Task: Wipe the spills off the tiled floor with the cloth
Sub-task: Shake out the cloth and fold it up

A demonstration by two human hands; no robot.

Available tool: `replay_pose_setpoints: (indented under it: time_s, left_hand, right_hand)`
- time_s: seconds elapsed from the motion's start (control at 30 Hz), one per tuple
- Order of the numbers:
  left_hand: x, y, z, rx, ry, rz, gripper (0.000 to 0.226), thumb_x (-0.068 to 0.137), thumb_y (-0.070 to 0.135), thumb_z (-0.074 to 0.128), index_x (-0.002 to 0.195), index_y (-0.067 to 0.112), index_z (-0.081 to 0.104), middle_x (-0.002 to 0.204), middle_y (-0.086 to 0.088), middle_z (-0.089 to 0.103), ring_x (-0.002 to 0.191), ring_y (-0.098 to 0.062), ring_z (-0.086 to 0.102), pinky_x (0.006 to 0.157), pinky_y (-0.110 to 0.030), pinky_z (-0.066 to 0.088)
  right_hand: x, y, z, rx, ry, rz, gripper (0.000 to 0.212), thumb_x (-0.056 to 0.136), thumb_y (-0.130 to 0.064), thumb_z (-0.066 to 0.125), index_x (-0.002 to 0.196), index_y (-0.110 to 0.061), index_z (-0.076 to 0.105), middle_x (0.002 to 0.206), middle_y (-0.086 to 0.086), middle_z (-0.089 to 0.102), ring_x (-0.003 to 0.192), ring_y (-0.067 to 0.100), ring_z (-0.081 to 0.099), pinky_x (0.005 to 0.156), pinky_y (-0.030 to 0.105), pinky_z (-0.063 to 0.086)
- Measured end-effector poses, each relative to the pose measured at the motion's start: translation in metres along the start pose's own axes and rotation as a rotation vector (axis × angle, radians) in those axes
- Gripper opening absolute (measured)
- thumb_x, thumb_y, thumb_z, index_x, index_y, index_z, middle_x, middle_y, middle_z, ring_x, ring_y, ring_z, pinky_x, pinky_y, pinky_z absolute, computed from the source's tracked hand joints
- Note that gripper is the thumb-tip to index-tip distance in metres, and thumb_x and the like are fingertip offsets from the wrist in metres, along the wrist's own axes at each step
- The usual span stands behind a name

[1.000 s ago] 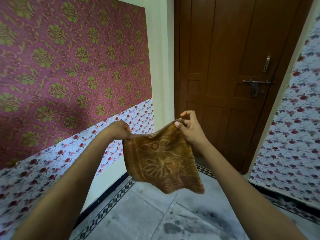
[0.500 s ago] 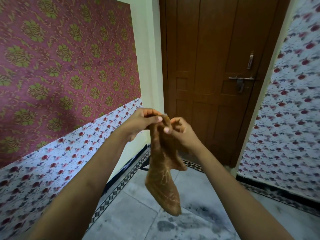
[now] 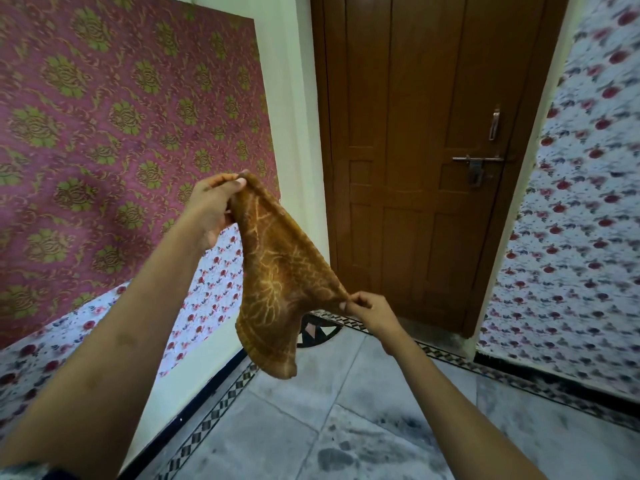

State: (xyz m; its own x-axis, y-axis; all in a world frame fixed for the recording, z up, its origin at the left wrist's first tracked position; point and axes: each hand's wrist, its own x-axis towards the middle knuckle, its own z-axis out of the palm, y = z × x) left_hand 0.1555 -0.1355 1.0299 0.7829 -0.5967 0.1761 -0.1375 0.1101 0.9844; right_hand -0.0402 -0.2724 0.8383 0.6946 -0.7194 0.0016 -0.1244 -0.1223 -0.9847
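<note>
a brown patterned cloth (image 3: 277, 282) is held up in the air above the tiled floor (image 3: 304, 410); its top corner is pinched by the left hand (image 3: 211, 209), a lower corner by the right hand (image 3: 372, 315); dark spills (image 3: 349, 457) are seen on the tiles below; a wooden door (image 3: 415, 150) stands behind.

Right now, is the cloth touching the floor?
Apart. The head view shows the cloth hanging in the air, pinched by the left hand and right hand, its lowest corner clear of the floor.
</note>
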Motion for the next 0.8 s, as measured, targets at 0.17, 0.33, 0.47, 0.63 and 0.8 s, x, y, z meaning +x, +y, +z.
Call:
replay_pose_setpoints:
  time_s: [0.17, 0.33, 0.47, 0.63, 0.8]
  left_hand:
    - [0.011, -0.014, -0.021, 0.064, 0.211, -0.036, 0.019, 0.092, 0.010, 0.057, 0.075, 0.019, 0.056, 0.082, -0.002, 0.057, 0.086, -0.022, 0.055, 0.067, -0.034, 0.051]
    - [0.015, -0.047, -0.029, 0.260, 0.231, -0.106, 0.012, 0.082, 0.004, 0.069, 0.081, 0.012, 0.060, 0.092, -0.011, 0.063, 0.093, -0.030, 0.061, 0.085, -0.049, 0.054]
    - [0.000, -0.078, -0.006, 0.375, 0.197, -0.140, 0.018, 0.080, 0.006, 0.072, 0.072, 0.016, 0.059, 0.090, -0.012, 0.065, 0.092, -0.032, 0.065, 0.083, -0.048, 0.055]
    - [-0.042, -0.099, 0.040, 0.286, -0.041, -0.089, 0.014, 0.079, 0.002, 0.071, 0.077, 0.012, 0.062, 0.088, -0.011, 0.066, 0.084, -0.026, 0.063, 0.068, -0.037, 0.056]
    - [-0.061, -0.105, 0.057, 0.249, -0.152, -0.047, 0.009, 0.080, 0.002, 0.070, 0.082, 0.011, 0.067, 0.086, -0.010, 0.069, 0.079, -0.019, 0.066, 0.068, -0.028, 0.057]
  right_hand:
    - [0.007, -0.013, -0.019, 0.242, 0.181, 0.022, 0.012, 0.088, -0.022, 0.063, 0.083, -0.011, 0.066, 0.084, 0.003, 0.067, 0.082, 0.016, 0.062, 0.078, 0.031, 0.052]
    - [0.010, -0.036, -0.024, 0.393, 0.264, 0.040, 0.016, 0.085, -0.022, 0.067, 0.074, -0.011, 0.062, 0.073, 0.005, 0.067, 0.067, 0.012, 0.064, 0.056, 0.024, 0.052]
    - [0.011, -0.039, -0.011, 0.347, 0.223, 0.130, 0.017, 0.084, -0.019, 0.068, 0.074, -0.009, 0.059, 0.075, 0.009, 0.064, 0.070, 0.018, 0.062, 0.070, 0.033, 0.056]
    - [0.005, -0.045, 0.019, 0.337, 0.059, 0.122, 0.014, 0.084, -0.017, 0.068, 0.082, -0.007, 0.060, 0.072, 0.008, 0.065, 0.061, 0.015, 0.064, 0.068, 0.030, 0.057]
    - [0.001, -0.049, 0.030, 0.408, -0.005, 0.130, 0.013, 0.086, -0.015, 0.066, 0.090, -0.004, 0.062, 0.081, 0.014, 0.070, 0.067, 0.020, 0.069, 0.071, 0.031, 0.058]
